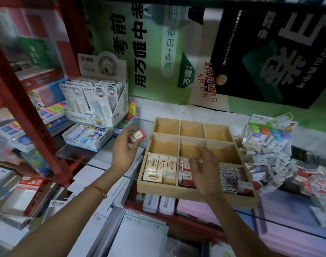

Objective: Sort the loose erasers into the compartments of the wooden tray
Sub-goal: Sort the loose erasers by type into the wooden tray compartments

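Observation:
A wooden tray with nine compartments lies on the glass counter. Its front left compartment holds cream erasers, the front middle one red-sleeved erasers, and the front right one small dark-and-white erasers. The six compartments behind them hold nothing. My left hand is raised left of the tray and pinches a red-and-white eraser in its fingertips. Above the front middle compartment hovers my right hand, fingers loosely curled, nothing visibly in it. A heap of loose erasers lies right of the tray.
A white display box of correction tapes and a flat box of erasers stand to the left, behind a red shelf post. Colourful stationery packs sit at the back right. Posters lean against the back wall.

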`<state>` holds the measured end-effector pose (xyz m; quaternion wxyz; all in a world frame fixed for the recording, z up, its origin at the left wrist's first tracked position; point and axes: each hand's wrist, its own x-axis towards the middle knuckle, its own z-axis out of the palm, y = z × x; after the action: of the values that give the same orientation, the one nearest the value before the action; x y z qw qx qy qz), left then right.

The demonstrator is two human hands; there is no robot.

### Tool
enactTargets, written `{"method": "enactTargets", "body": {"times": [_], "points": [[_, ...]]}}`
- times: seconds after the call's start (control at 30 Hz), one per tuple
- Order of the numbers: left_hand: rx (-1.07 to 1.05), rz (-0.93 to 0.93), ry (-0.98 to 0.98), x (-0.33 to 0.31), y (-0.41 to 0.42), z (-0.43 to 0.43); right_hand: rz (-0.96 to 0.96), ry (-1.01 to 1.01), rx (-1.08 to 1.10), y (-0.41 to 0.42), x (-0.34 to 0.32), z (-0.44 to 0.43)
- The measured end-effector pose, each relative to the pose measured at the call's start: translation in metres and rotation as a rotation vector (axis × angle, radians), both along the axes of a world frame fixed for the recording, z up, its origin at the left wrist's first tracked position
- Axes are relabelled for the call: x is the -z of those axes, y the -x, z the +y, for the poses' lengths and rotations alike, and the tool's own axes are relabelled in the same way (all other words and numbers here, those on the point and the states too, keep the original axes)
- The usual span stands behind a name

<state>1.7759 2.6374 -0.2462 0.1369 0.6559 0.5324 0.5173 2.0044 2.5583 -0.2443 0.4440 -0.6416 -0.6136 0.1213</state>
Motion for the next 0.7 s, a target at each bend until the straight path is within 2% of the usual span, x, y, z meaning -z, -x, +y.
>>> {"method": "enactTargets", "body": {"times": [0.07, 0.17, 0.23, 0.3, 0.4, 0.47, 0.57, 0.7], "points": [[0.107, -0.018, 0.009, -0.015, -0.016, -0.023, 0.237, -0.073, 0.012, -0.004, 0.0, -0.001], [0.296, 0.116, 0.024, -0.027, -0.044, -0.06, 0.646, -0.231, 0.011, -0.012, -0.007, -0.008], [0.347, 0.202, -0.023, -0.028, -0.06, -0.073, 0.789, -0.24, 0.025, -0.02, -0.015, -0.014], [0.361, 0.221, -0.018, -0.03, -0.076, -0.081, 0.736, -0.115, -0.004, -0.026, -0.025, -0.026], [0.391, 0.228, 0.001, -0.03, -0.096, -0.09, 0.56, 0.098, -0.215, -0.029, -0.036, -0.044], [0.436, 0.229, -0.023, -0.027, -0.105, -0.095, 0.501, 0.102, -0.281, -0.033, -0.037, -0.05], [0.469, 0.203, 0.025, -0.022, -0.111, -0.098, 0.523, 0.141, -0.308, -0.044, -0.035, -0.052], [0.507, 0.235, 0.092, -0.014, -0.107, -0.1, 0.497, 0.186, -0.259, -0.052, -0.03, -0.05]]}}
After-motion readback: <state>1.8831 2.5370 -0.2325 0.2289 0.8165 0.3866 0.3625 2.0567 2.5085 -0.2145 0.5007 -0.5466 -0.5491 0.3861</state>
